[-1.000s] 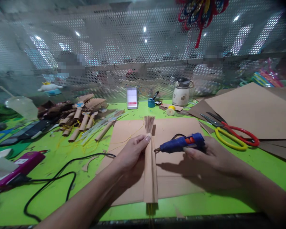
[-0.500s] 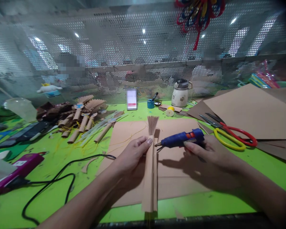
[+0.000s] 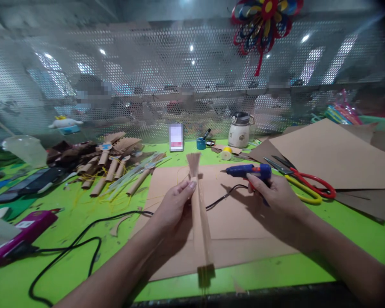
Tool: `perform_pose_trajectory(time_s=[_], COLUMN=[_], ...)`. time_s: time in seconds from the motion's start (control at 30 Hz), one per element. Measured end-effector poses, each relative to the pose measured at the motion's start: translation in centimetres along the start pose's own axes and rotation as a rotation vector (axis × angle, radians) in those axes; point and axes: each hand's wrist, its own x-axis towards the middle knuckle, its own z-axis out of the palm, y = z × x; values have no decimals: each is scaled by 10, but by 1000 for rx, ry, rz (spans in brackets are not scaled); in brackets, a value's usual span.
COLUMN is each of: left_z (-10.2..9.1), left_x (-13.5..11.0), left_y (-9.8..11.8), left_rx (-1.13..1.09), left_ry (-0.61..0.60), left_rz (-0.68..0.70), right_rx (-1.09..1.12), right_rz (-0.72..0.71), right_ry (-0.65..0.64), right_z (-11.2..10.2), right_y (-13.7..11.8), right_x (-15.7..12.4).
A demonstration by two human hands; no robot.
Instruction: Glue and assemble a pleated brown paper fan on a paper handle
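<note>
My left hand (image 3: 177, 201) pinches a long folded strip of brown paper (image 3: 198, 222) near its top, the thumb on its front face. Fine pleats fan out at the strip's upper end, and its lower part is blurred. A blue glue gun (image 3: 247, 171) is gripped in my right hand (image 3: 276, 192), its nozzle pointing left and apart from the strip. Some of my right fingers are hidden behind the gun's handle. Beneath both hands lies a large sheet of brown paper (image 3: 244, 226).
Scissors (image 3: 303, 184) and brown sheets (image 3: 336, 158) lie to the right. Rolled paper pieces (image 3: 112, 167) are heaped at left. A black cord (image 3: 83, 226) crosses the green table (image 3: 141, 286) from a purple power strip (image 3: 35, 229). Behind stand a phone (image 3: 176, 137) and a bottle (image 3: 239, 132).
My right hand has drawn the glue gun's nozzle up and away to the right of the paper strip. The strip has shifted and turned slightly in my left hand.
</note>
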Motion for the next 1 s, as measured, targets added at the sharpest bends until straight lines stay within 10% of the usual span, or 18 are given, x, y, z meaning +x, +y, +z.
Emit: perform_pose_trajectory(time_s=[0.23, 0.73, 1.0], left_z=[-10, -15, -14], left_x=[7, 15, 15], left_y=[15, -1, -1], left_rx=[-147, -83, -84], left_ry=[333, 275, 244], left_rz=[330, 304, 295], right_rx=[156, -465, -470], right_rz=[104, -304, -429], right_ry=[70, -32, 24], right_z=[7, 52, 39], right_y=[14, 6, 2], right_x=[15, 67, 58])
